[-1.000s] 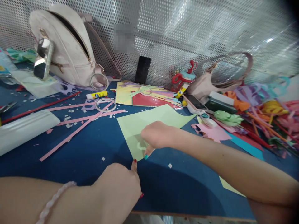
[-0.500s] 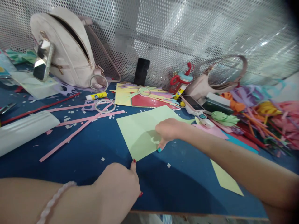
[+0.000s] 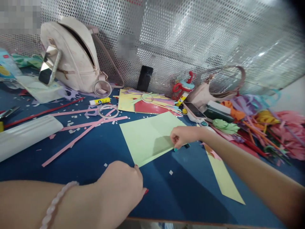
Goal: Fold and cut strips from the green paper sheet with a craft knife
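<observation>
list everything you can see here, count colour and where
green paper sheet: 1, light green, table centre, folded
green paper piece: 1, light green, under the right forearm
backpack: 1, cream, back left against the mesh wall
handbag: 1, beige, back right
phone: 1, black, leaning on the mesh wall
glue stick: 1, yellow and white, by the backpack
tape ring: 1, clear, on pink paper strips
pink paper strips: several, left of centre
table: 1, blue
left hand: pressing the sheet's near corner
right hand: pinching the sheet's right edge

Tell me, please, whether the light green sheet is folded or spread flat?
Folded: the green sheet lies doubled, its crease along the near-right edge, pressed by the right hand and left hand.
</observation>
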`<action>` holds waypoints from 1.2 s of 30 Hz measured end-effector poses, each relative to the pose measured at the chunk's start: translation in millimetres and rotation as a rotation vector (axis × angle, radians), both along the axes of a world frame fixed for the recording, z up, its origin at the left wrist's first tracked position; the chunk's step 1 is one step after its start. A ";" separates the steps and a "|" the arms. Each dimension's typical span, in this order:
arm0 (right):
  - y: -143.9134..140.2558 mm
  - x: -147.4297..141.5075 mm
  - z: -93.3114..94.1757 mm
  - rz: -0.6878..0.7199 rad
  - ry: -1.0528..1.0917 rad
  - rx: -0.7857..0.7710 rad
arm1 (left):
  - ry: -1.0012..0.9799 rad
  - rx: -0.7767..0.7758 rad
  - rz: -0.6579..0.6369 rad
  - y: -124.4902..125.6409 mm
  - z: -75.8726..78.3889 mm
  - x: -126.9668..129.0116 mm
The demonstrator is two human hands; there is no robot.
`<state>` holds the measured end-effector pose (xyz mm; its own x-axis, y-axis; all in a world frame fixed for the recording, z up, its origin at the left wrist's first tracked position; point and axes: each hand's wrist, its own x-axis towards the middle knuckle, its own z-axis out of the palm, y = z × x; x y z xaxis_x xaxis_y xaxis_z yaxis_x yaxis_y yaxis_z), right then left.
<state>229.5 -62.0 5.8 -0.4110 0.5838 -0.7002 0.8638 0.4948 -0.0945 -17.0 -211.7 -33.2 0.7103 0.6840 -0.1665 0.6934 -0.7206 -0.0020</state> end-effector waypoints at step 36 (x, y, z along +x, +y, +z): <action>-23.6 -30.2 0.2 0.171 -0.263 0.232 | -0.300 -0.385 -0.157 105.2 4.3 -32.6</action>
<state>199.3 -85.6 6.0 -0.3396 0.6779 -0.6520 0.7470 0.6156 0.2510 -49.6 -106.5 -28.8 0.8545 0.4947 -0.1586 0.5064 -0.7251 0.4667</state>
